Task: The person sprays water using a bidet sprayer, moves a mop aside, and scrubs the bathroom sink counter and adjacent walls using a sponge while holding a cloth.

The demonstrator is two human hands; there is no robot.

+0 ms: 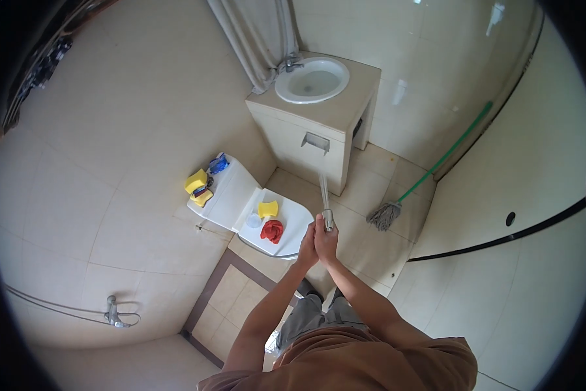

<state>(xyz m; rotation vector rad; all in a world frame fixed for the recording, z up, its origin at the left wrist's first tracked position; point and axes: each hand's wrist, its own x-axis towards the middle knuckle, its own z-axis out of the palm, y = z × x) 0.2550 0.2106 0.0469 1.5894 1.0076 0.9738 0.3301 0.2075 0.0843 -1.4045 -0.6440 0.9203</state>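
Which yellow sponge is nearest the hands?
The yellow sponge on the closed toilet lid, beside the red bundle; the other yellow pieces sit on the tank, farther back.

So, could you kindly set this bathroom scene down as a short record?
Grip: left hand and right hand together; the right grips a silver-coloured tool, exact type unclear
Toilet lid: closed, bearing a yellow sponge and red cloth
Toilet tank: yellow sponges and blue item on top
Washbasin: white, oval, with faucet
Mop: green handle, grey head on floor
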